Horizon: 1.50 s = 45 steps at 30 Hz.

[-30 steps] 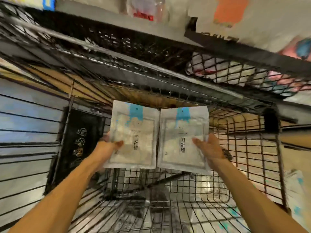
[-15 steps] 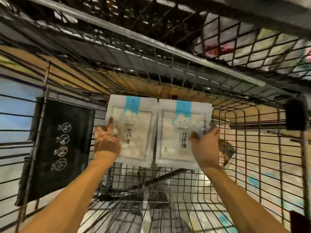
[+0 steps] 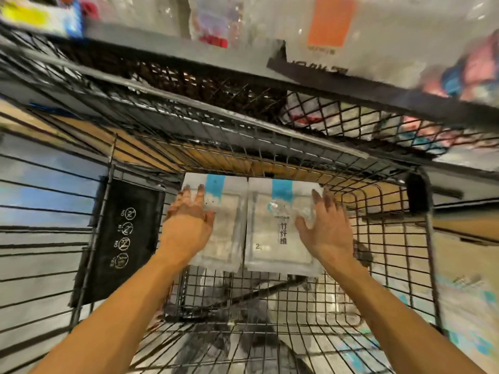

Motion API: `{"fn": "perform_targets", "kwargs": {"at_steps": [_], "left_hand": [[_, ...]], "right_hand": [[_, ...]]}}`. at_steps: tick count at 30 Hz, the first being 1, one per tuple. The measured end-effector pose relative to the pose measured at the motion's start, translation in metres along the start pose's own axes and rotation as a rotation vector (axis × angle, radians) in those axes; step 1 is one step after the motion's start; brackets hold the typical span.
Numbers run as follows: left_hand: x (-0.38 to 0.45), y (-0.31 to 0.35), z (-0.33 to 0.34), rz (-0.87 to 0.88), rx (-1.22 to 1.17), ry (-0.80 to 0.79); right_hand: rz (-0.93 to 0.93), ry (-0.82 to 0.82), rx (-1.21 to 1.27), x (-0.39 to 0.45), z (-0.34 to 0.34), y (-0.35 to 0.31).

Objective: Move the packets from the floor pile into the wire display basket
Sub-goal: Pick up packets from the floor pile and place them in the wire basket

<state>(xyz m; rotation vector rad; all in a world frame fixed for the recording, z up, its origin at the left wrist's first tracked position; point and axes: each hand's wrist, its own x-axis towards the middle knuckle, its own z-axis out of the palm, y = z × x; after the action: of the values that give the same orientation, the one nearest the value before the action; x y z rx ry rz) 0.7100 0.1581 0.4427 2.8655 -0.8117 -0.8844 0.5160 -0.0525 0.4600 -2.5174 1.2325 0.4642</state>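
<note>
Two white packets with blue top strips stand side by side against the back wall of the black wire display basket (image 3: 378, 279). My left hand (image 3: 189, 222) lies flat with spread fingers on the left packet (image 3: 226, 233). With its fingers straight, my right hand (image 3: 324, 225) presses the right side of the right packet (image 3: 272, 236). Neither hand curls around a packet. The basket's wire floor shows below the packets.
An upper wire shelf (image 3: 216, 117) with bagged goods overhangs the basket. A black sign with white icons (image 3: 121, 238) hangs on the left wire wall. More blue-and-white packets (image 3: 464, 319) lie outside the basket at the right.
Both packets have moved back against the basket's rear wall. My hands have let go of their edges and now lie flat on the fronts with fingers straight.
</note>
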Motion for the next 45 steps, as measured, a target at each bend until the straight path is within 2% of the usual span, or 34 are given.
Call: {"fn": "perform_targets", "kwargs": {"at_steps": [5, 17, 20, 26, 35, 45], "left_hand": [[-0.033, 0.022, -0.074, 0.086, 0.123, 0.108], [-0.153, 0.071, -0.276, 0.139, 0.05, 0.347], [-0.187, 0.084, -0.32, 0.19, 0.016, 0.352], [-0.236, 0.11, -0.387, 0.336, -0.081, 0.49], [-0.305, 0.138, -0.413, 0.616, 0.06, 0.502], [-0.397, 0.224, -0.343, 1.02, 0.122, 0.378]], "right_hand": [[-0.079, 0.032, 0.029, -0.026, -0.075, -0.007], [-0.202, 0.302, 0.059, -0.12, -0.294, -0.034], [-0.198, 0.354, 0.087, -0.158, -0.339, -0.032], [-0.125, 0.459, 0.102, -0.223, -0.409, -0.021], [0.109, 0.6, 0.171, -0.347, -0.431, 0.005], [0.453, 0.679, 0.245, -0.508, -0.378, 0.083]]}}
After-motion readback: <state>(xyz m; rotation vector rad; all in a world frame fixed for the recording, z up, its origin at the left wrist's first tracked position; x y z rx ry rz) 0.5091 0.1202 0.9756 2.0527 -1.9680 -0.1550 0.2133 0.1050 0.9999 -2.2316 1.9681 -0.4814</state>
